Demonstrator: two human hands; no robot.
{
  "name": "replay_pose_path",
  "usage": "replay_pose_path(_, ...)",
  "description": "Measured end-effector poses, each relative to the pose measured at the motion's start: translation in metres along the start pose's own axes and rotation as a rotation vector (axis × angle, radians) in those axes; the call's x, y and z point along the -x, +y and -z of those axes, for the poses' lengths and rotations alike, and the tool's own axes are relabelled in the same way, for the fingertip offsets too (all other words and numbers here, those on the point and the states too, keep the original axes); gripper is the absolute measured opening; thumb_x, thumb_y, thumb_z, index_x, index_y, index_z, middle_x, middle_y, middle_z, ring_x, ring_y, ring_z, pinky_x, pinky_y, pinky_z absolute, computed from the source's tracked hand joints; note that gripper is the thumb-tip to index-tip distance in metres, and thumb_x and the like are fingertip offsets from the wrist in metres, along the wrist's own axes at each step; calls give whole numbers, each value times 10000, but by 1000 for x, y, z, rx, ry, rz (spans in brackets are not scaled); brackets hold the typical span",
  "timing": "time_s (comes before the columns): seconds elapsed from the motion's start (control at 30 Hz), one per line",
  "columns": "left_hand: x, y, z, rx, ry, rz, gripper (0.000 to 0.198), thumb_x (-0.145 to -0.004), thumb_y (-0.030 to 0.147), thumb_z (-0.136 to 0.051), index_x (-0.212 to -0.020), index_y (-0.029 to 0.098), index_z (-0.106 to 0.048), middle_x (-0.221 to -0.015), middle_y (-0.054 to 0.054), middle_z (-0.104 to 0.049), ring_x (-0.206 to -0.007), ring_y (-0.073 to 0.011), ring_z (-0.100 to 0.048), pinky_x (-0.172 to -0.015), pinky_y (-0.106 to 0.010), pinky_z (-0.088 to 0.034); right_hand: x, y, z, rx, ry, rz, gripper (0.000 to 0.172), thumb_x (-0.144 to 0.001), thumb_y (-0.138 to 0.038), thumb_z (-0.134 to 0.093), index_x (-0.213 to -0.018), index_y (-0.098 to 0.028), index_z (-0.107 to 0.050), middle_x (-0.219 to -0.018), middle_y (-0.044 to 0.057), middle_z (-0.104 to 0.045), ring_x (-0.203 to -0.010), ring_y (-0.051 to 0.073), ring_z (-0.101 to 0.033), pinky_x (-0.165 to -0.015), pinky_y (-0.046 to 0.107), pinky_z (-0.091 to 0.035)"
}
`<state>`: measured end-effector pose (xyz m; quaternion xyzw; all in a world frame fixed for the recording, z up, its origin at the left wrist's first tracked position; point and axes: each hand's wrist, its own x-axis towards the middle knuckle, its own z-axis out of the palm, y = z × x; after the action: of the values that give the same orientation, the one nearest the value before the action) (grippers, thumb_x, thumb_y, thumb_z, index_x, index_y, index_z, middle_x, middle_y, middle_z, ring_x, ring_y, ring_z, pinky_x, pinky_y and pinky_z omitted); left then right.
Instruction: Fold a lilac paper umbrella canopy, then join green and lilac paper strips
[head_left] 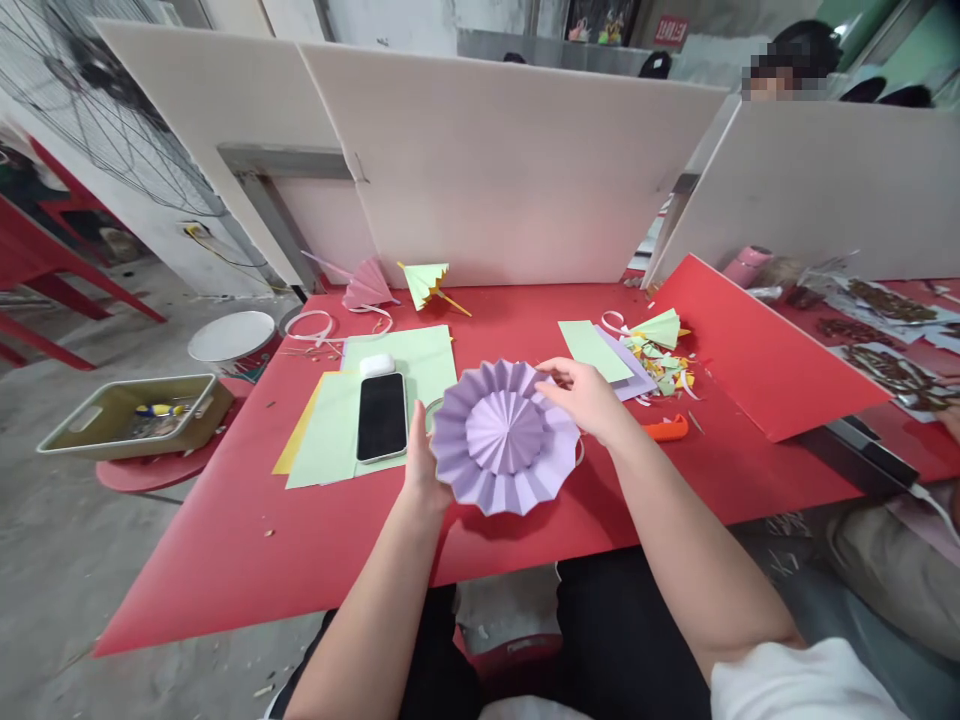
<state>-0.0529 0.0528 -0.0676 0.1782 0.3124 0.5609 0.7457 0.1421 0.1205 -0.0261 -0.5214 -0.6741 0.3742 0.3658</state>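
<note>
Above the near part of the red table, a round lilac paper rosette [506, 435] with accordion pleats faces up, a smaller pleated disc at its centre. My left hand [426, 462] supports its left rim, thumb up along the edge and the other fingers hidden beneath. At the upper right rim, my right hand [581, 392] pinches the pleats between thumb and fingers. A white strip loop shows partly under the rosette's right side. Left of my left hand lies a black-screened phone [381, 417] on pale green paper sheets [322, 450], with a white earbud case [377, 365] just behind it.
Pink and green paper umbrellas [429, 285] stand near the white partition [510, 170]. To the right lie green and lilac sheets [596, 350], paper scraps [664, 362], an orange cutter [666, 430] and a leaning red board [765, 350]. A basket [135, 415] sits on a stool at left.
</note>
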Motion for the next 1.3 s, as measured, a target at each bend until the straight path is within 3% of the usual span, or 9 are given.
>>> replay_pose_path(0.1, -2, 2, 13, 18, 108, 20, 552, -735, 632, -553, -1096, 218, -605, -1043, -77, -662, -934, -279, -638, -669, -337, -531, -5, 17, -1, -44, 62, -21, 230, -742, -363, -596, -899, -201, -641, -803, 23, -642, -718, 151, -582, -698, 323, -472)
replay_pose_path(0.2, -4, -2, 16, -16, 164, 6, 335, -710, 372, -692, -998, 211, -633, -906, -24, -690, -755, -189, -667, -563, -251, -506, -2, 27, -4, -97, 101, -25, 318, -736, -399, -610, -985, -201, -624, -949, 55, -655, -848, 170, -604, -771, 331, -484)
replay_pose_path(0.3, -7, -4, 14, -19, 207, -11, 256, -676, 268, -720, -906, 183, -645, -806, 8, -685, -652, -138, -649, -509, -213, -480, 8, 31, -8, -126, 93, -17, 479, -702, -380, -660, -1152, -252, -557, -1083, 61, -635, -949, 173, -598, -819, 332, -488)
replay_pose_path(0.5, -10, -5, 11, -31, 266, -24, 250, -644, 255, -735, -858, 157, -653, -759, 5, -683, -618, -117, -634, -483, -186, -459, 25, 39, -14, -6, 153, -47, 448, -669, -350, -691, -1094, -257, -586, -943, 49, -659, -828, 184, -637, -767, 352, -515)
replay_pose_path(0.67, -11, -7, 12, -57, 295, -25, 264, -645, 289, -735, -867, 169, -656, -784, 7, -689, -638, -122, -640, -489, -189, -466, 35, 38, -19, 97, 240, 40, 360, -737, -337, -635, -1078, -251, -559, -769, -3, -650, -666, 152, -632, -729, 329, -517)
replay_pose_path(0.8, -11, -5, 11, -86, 289, -27, 282, -657, 299, -728, -899, 170, -661, -849, -16, -700, -673, -137, -649, -539, -205, -489, 42, 38, -14, 192, 197, 131, 370, -759, -310, -622, -1123, -258, -578, -792, -5, -672, -706, 146, -653, -724, 286, -538)
replay_pose_path(0.93, -8, -5, 10, -123, 290, -31, 322, -663, 328, -726, -935, 171, -656, -863, -22, -699, -678, -143, -650, -548, -209, -484, 46, 42, -8, 280, 149, 176, 224, -760, -277, -622, -976, -269, -680, -776, -14, -704, -686, 149, -668, -694, 271, -553)
replay_pose_path(1.13, -4, -9, 3, -177, 295, -42, 384, -654, 364, -736, -974, 180, -632, -850, -2, -686, -695, -137, -642, -541, -201, -456, 47, 46, -12, 408, 253, 205, 185, -819, -242, -553, -916, -258, -710, -854, 16, -708, -773, 176, -651, -742, 306, -513)
replay_pose_path(1.3, -5, -12, 0, -196, 297, -62, 390, -647, 361, -741, -963, 169, -617, -845, -9, -681, -719, -150, -640, -569, -214, -458, 46, 45, -15, 554, 370, 268, 159, -810, -254, -569, -808, -248, -728, -878, 68, -617, -853, 220, -563, -765, 369, -475)
